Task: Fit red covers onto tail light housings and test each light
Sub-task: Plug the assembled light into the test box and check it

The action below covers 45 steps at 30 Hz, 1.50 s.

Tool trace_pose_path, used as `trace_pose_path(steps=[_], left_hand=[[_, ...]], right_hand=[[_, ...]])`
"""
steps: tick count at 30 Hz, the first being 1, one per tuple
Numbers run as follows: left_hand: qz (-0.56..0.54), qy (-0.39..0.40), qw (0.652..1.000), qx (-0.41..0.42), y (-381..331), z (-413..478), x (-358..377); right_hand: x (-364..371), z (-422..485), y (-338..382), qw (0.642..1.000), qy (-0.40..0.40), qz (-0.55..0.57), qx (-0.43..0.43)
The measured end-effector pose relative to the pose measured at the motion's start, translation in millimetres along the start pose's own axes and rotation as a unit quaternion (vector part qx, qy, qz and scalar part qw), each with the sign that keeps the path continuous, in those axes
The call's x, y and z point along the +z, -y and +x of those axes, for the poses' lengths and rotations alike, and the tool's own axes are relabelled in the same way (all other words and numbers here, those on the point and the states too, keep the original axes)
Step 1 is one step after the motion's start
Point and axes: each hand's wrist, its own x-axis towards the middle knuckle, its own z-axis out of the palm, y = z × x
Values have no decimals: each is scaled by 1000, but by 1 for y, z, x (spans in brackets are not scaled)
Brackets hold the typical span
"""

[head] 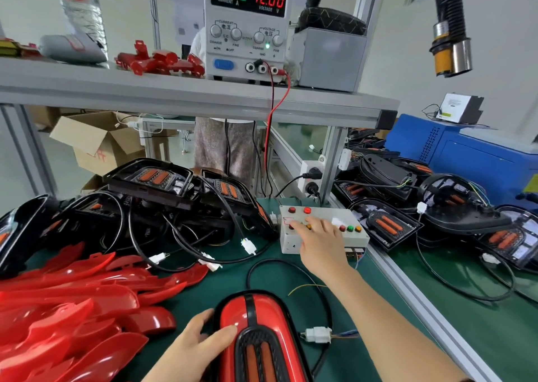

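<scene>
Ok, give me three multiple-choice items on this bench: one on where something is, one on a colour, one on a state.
1. What does the right hand touch?
A. the button box
B. the cardboard box
C. the blue cabinet

2. What colour are the voltage digits on the power supply?
A. green
B. red
C. white

3. The tail light that the left hand holds is:
A. a bare housing
B. fitted with a red cover
C. in pieces

Answers: 1 A, its fingers lie among the box's buttons. 2 B, 12.00 glows red beside the green current digits. 3 B, a glossy red shell sits over the black housing.
</scene>
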Motion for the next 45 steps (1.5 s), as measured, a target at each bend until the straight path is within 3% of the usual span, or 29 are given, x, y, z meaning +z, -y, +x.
trace_pose_path(steps=[8,13,31,35,38,45], left_hand=[[-12,18,999,39,-1,1,-5],[-45,39,998,-20,0,0,1],[-39,53,998,-1,-3,-4,1],[-43,57,997,2,-3,-5,1],[-43,58,997,3,-4,-6,2],[-47,61,997,-1,-4,-6,1]], right_hand=[[12,15,7,1000,-8,-13,6],[10,15,6,1000,0,-10,7],[9,13,10,1000,15,7,20],[6,11,-4,998,-15,19,53],[3,9,-19,996,-15,-1,85],[4,6,-28,996,-22,-76,38]])
